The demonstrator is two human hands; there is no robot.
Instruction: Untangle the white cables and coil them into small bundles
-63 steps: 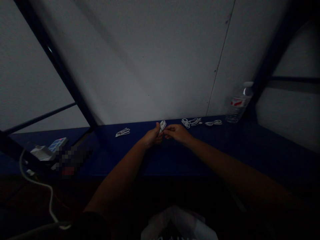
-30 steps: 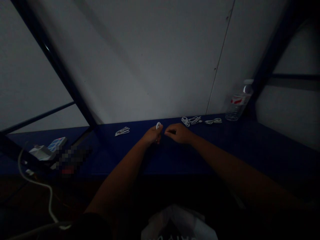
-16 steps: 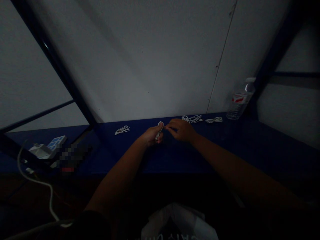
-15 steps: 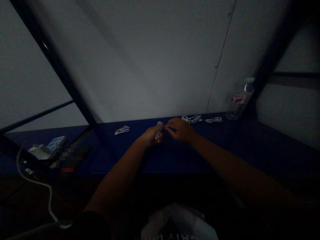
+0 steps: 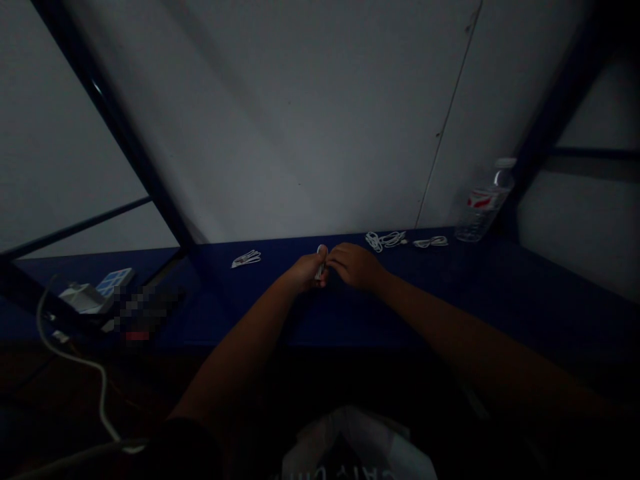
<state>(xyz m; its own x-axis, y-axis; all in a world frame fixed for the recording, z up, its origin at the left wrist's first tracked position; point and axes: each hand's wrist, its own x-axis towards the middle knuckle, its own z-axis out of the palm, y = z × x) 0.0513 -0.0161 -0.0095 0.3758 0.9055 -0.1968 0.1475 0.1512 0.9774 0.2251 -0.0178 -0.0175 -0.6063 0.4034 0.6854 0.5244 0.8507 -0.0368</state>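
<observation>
A small coiled white cable point(image 5: 320, 268) is clamped in the left hand point(image 5: 304, 273), above the bench point(image 5: 250, 300). The right hand point(image 5: 356, 265) is held close beside it, fingers curled toward the coil; contact cannot be told. A white cable bundle point(image 5: 385, 241) and a smaller white coil point(image 5: 430, 242) are seen beyond the right hand. A folded white cable point(image 5: 246, 259) lies beyond the left hand. A plastic water bottle point(image 5: 483, 205) stands farther right.
</observation>
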